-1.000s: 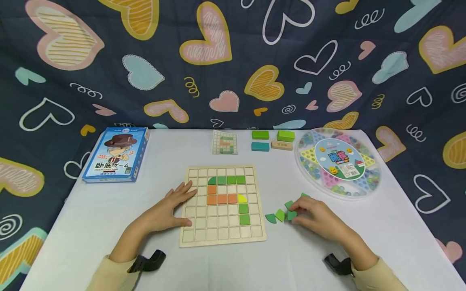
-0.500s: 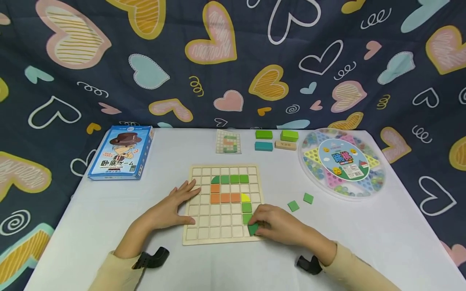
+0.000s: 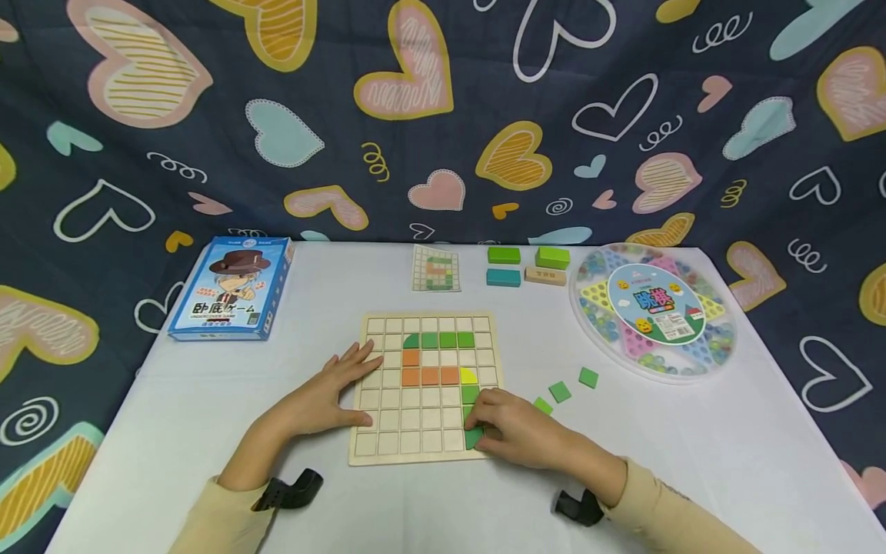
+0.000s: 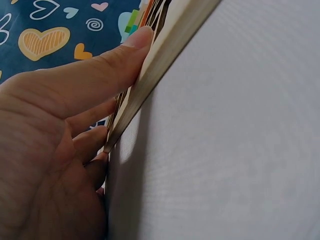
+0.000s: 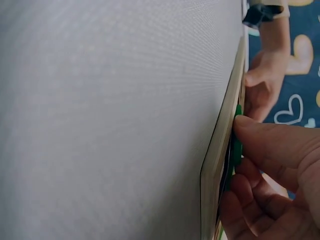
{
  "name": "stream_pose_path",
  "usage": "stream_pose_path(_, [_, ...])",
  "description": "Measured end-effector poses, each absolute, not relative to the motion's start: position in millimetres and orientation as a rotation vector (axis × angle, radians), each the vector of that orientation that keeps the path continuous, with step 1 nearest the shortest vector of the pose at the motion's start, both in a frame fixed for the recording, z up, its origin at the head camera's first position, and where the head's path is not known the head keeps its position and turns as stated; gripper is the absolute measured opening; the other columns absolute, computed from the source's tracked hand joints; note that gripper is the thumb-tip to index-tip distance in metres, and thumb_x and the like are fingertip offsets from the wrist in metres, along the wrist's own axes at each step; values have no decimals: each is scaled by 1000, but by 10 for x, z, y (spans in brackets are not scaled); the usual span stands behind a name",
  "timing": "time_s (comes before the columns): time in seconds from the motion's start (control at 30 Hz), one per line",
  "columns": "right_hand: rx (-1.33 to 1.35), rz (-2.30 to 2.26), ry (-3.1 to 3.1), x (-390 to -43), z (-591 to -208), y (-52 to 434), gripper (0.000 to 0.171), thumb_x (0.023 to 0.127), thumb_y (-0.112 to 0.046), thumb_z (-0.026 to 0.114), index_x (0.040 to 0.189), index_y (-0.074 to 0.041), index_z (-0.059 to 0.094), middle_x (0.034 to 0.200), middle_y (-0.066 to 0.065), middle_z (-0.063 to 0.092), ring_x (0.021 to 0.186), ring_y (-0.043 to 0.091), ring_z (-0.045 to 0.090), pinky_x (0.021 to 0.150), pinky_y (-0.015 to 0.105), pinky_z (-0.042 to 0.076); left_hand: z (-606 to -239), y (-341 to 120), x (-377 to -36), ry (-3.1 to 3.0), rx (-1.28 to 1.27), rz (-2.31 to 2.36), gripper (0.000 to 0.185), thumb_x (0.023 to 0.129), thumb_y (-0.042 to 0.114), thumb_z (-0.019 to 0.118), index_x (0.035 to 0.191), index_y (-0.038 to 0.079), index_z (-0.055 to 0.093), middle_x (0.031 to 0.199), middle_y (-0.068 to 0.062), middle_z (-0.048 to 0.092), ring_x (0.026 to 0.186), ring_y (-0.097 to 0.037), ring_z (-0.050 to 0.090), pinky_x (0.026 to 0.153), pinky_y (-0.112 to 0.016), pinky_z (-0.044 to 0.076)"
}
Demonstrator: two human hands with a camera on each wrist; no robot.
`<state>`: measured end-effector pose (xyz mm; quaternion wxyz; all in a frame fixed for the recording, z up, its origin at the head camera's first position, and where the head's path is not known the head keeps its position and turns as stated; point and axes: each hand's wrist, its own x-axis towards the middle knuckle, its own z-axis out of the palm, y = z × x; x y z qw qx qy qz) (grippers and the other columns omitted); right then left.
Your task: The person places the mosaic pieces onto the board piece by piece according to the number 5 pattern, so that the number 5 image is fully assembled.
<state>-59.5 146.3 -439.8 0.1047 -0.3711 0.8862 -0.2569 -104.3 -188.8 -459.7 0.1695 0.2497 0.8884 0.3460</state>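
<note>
- The right hand (image 3: 515,435) lies over the near right corner of the wooden grid board (image 3: 424,454), its grip pinched on a dark green tile (image 3: 474,438)
- That tile sits at the fingertips, low on the board's right side, directly below the green column that runs down from the yellow quarter-round piece (image 3: 468,376); in the right wrist view the thumb presses the green tile (image 5: 236,145) against the board's edge (image 5: 215,165)
- The left hand (image 3: 325,396) rests flat on the board's left edge with fingers straight and spread, its grip apart and holding nothing; the left wrist view shows the thumb (image 4: 95,75) laid along the board's side (image 4: 165,55)
- On the board, green tiles form a top row and orange tiles (image 3: 429,375) a bar beneath it
- Three loose green tiles (image 3: 559,392) lie on the white tabletop (image 3: 692,446) just right of the right hand
- Farther back stand a blue game box (image 3: 231,288), a pattern card (image 3: 436,268), coloured blocks (image 3: 527,266) and a round marble game tray (image 3: 651,312)
</note>
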Motion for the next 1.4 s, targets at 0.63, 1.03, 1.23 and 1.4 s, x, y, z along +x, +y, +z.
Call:
stream_pose_path(0.63, [-795,-874,2731,-591,-4337,2146,36,80,-19,76,114,-16,65,115,-7,62,106,11,58,88,31,52,-4598,-1889,-1043,2520,718,989,92,71,39,80,148,15,34,160,-9,11,147,-32,5,117,-56,2])
stream_pose_path(1.03, [-798,-705,2773,-636,-4382,2369,30,82,-3,70,110,-14,67,110,-6,61,104,14,59,87,34,53,-4596,-1896,-1031,2511,717,995,92,71,37,80,148,14,34,160,-9,11,147,-32,5,117,-56,3])
stream_pose_path(1.23, [-713,-623,2836,-579,-4292,2343,24,80,-10,74,102,-16,66,103,-8,65,95,10,63,80,28,55,-4585,-1899,-1017,2517,705,973,92,72,38,80,148,14,34,160,-9,11,147,-31,5,117,-56,4])
stream_pose_path(1.4, [-874,-756,2772,-524,-4196,2171,28,81,-17,75,107,-15,67,102,-8,66,89,6,61,77,25,54,-4549,-1874,-1033,2525,700,955,93,71,38,80,148,14,34,160,-9,12,147,-31,5,117,-56,4])
